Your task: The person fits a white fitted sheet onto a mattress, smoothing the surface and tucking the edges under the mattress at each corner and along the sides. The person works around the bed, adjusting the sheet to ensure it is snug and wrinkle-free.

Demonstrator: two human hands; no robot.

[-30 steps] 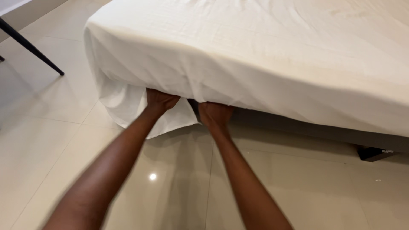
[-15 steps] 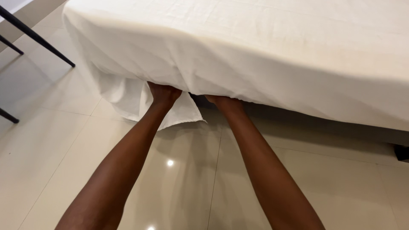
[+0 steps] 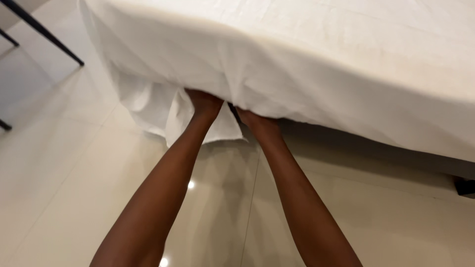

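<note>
A white bed sheet (image 3: 297, 64) covers a mattress that fills the upper part of the view. Its loose corner (image 3: 158, 111) hangs down toward the floor at the left. My left hand (image 3: 204, 103) is pushed up under the sheet's lower edge, fingers hidden in the cloth. My right hand (image 3: 253, 118) reaches under the mattress edge beside it; only its back and wrist show. Both forearms stretch forward from the bottom of the view.
Glossy cream floor tiles (image 3: 64, 188) lie below. Thin black furniture legs (image 3: 47, 37) stand at the upper left. The dark bed base (image 3: 376, 148) runs under the mattress, with a dark foot (image 3: 465, 187) at the right edge.
Both hands have gone deeper under the sheet's edge and drawn closer together. The view has moved nearer the bed and tilted slightly.
</note>
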